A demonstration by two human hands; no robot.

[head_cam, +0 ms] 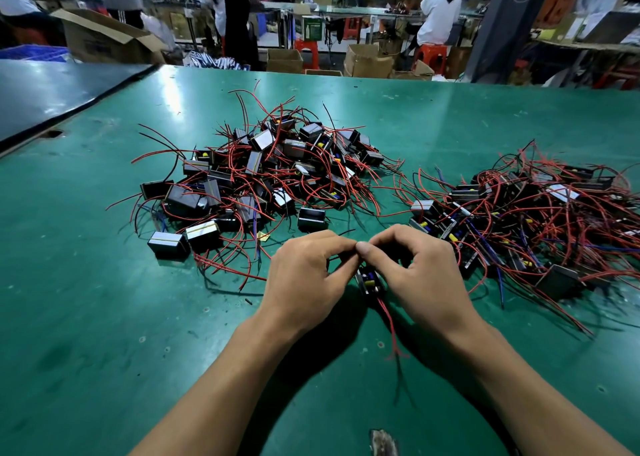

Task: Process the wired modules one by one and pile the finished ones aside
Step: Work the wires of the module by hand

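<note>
A small black wired module (pixel 370 280) with yellow and blue parts sits between my hands, just above the green table (pixel 104 317). My left hand (pixel 304 275) and my right hand (pixel 412 272) meet fingertip to fingertip over it, both pinching its thin wires near the top. Its red and black leads (pixel 391 327) trail toward me. A big heap of black modules with red wires (pixel 263 175) lies beyond my left hand. A second tangled heap (pixel 530 220) spreads to the right of my right hand.
A dark board (pixel 52 92) overlaps the table's far left corner. A small black scrap (pixel 248 301) lies left of my left wrist. Beyond the far edge stand cardboard boxes (pixel 367 61), red stools and several seated or standing people.
</note>
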